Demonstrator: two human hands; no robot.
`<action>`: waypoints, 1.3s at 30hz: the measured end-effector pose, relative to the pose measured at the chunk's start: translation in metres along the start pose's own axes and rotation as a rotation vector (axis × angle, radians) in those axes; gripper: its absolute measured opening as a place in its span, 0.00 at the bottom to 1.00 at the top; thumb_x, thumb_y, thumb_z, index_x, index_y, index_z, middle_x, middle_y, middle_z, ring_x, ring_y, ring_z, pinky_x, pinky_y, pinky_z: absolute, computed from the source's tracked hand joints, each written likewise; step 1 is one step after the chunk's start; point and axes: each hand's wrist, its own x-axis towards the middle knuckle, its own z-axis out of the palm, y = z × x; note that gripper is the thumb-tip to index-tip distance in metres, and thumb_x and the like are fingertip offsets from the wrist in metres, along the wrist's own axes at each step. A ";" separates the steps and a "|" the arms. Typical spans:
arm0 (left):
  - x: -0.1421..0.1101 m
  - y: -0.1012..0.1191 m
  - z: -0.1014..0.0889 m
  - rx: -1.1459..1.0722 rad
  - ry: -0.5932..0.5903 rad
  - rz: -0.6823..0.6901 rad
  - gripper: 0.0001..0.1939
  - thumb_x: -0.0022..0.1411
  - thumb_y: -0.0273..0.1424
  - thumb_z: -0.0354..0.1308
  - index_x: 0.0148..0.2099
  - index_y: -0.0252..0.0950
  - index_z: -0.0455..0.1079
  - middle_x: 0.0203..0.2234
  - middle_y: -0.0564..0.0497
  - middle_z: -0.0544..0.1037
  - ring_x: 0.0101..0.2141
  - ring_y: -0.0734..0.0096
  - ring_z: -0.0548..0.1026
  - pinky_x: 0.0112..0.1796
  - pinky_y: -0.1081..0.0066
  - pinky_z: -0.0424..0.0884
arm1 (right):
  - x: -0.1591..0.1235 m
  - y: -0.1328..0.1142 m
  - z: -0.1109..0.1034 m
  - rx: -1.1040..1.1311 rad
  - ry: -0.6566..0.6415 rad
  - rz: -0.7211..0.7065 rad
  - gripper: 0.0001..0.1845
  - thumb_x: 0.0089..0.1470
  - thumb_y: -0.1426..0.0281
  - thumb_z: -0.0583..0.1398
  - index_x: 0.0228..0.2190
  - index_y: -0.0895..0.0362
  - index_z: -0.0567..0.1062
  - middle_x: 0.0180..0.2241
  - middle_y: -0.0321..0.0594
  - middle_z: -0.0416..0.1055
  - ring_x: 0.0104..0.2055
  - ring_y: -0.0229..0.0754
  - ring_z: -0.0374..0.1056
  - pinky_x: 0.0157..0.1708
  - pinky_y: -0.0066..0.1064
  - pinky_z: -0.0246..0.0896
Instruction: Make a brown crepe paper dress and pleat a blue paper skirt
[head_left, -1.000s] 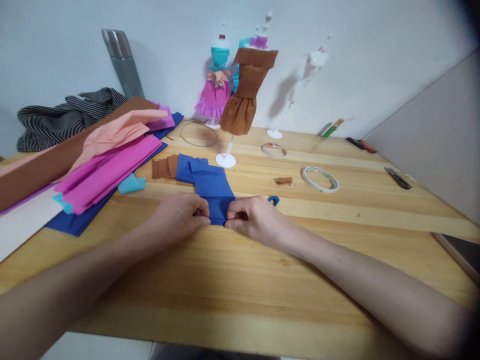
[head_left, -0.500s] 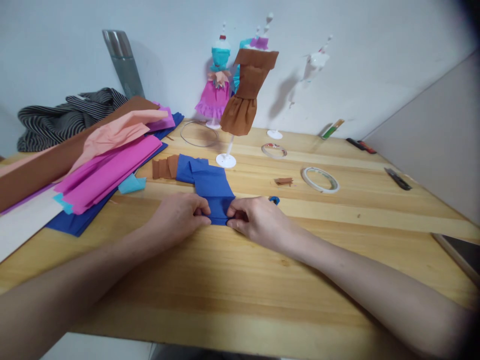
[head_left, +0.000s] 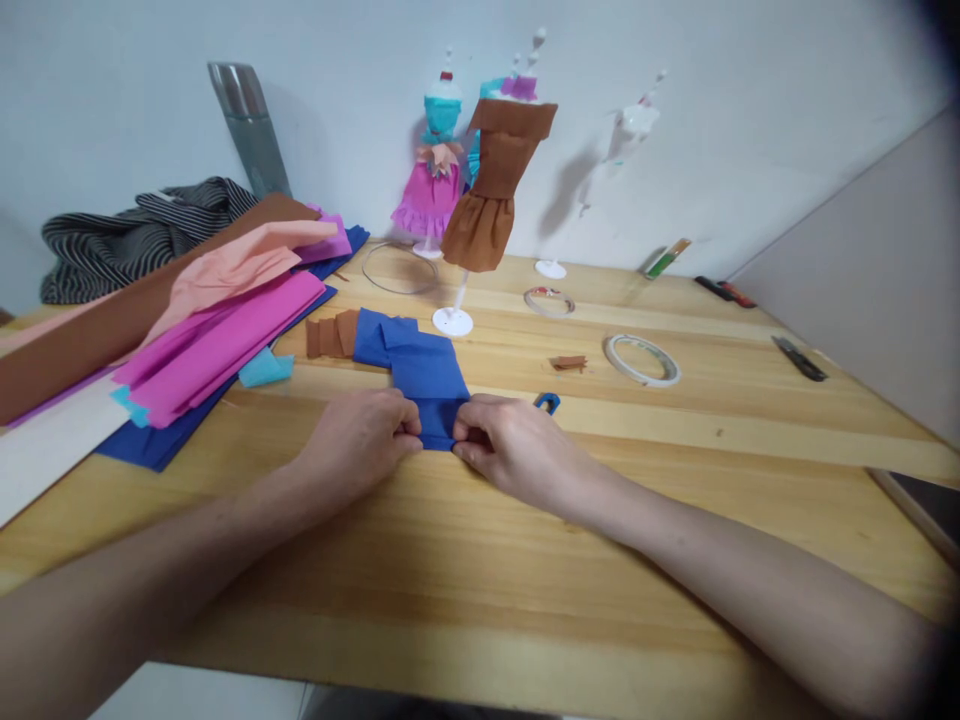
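A strip of blue crepe paper (head_left: 429,365) lies on the wooden table (head_left: 465,600), its near end folded over. My left hand (head_left: 367,430) pinches the left side of that near edge between thumb and fingers. On the right side of the same edge, my right hand (head_left: 510,435) pinches the paper too. Beyond it, the strip meets a shorter blue piece and a pleated brown piece (head_left: 332,335). Just past my right hand, a blue handle loop (head_left: 549,403) shows; the rest of that tool is hidden.
Stacked crepe paper (head_left: 225,345) covers the left side. Dress forms, one in a brown paper dress (head_left: 501,180), stand at the back. Rolls of tape (head_left: 643,360), brown scraps (head_left: 568,363) and a cutter knife (head_left: 799,358) lie to the right. A bottle (head_left: 251,130) stands back left.
My fingers have shifted slightly along the folded near edge of the blue paper, keeping their pinch. More of the blue handle loop shows beside my right hand.
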 end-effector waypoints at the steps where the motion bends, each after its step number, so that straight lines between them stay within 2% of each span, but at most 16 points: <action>1: 0.000 0.000 0.000 0.004 0.001 -0.001 0.06 0.52 0.30 0.54 0.30 0.37 0.72 0.27 0.53 0.74 0.29 0.71 0.69 0.29 0.72 0.58 | 0.000 0.000 0.000 -0.008 0.001 -0.009 0.05 0.46 0.77 0.57 0.25 0.56 0.71 0.28 0.34 0.68 0.27 0.34 0.62 0.26 0.25 0.48; 7: -0.001 0.000 0.000 0.008 -0.003 -0.006 0.05 0.52 0.30 0.54 0.29 0.36 0.71 0.26 0.54 0.74 0.28 0.71 0.69 0.28 0.72 0.58 | -0.002 -0.003 0.000 -0.120 0.018 -0.066 0.05 0.50 0.75 0.56 0.25 0.57 0.71 0.30 0.38 0.67 0.30 0.36 0.63 0.26 0.26 0.48; 15: -0.008 0.003 0.000 0.088 0.034 0.105 0.07 0.56 0.28 0.51 0.28 0.36 0.69 0.32 0.52 0.72 0.33 0.70 0.69 0.30 0.72 0.59 | -0.005 -0.006 0.001 -0.279 0.044 -0.115 0.08 0.53 0.74 0.55 0.25 0.58 0.72 0.27 0.39 0.68 0.28 0.37 0.62 0.24 0.28 0.44; 20: -0.007 0.003 0.000 0.079 0.002 0.105 0.09 0.58 0.28 0.50 0.28 0.36 0.70 0.29 0.53 0.72 0.31 0.71 0.70 0.30 0.72 0.59 | -0.004 -0.005 0.000 -0.194 -0.002 -0.074 0.07 0.52 0.74 0.56 0.25 0.57 0.73 0.27 0.38 0.69 0.25 0.34 0.61 0.23 0.27 0.43; 26: -0.004 0.001 0.000 0.035 -0.020 0.120 0.10 0.58 0.27 0.50 0.33 0.37 0.73 0.30 0.52 0.73 0.33 0.70 0.71 0.33 0.72 0.61 | -0.002 -0.001 -0.001 -0.114 -0.005 -0.066 0.06 0.52 0.74 0.56 0.26 0.57 0.74 0.28 0.37 0.71 0.26 0.34 0.63 0.24 0.26 0.45; 33: -0.003 0.000 -0.001 0.015 -0.041 0.113 0.10 0.57 0.26 0.51 0.28 0.36 0.72 0.27 0.53 0.72 0.31 0.72 0.70 0.32 0.73 0.61 | 0.000 0.001 -0.002 -0.034 -0.020 -0.072 0.07 0.50 0.77 0.56 0.25 0.57 0.73 0.28 0.37 0.71 0.28 0.35 0.64 0.27 0.25 0.49; 39: -0.003 0.000 -0.003 -0.006 -0.038 0.075 0.09 0.56 0.29 0.52 0.29 0.37 0.73 0.28 0.53 0.74 0.30 0.72 0.70 0.32 0.73 0.61 | 0.001 0.004 -0.002 0.002 -0.014 -0.057 0.07 0.49 0.78 0.56 0.26 0.57 0.73 0.29 0.37 0.72 0.29 0.36 0.66 0.28 0.25 0.51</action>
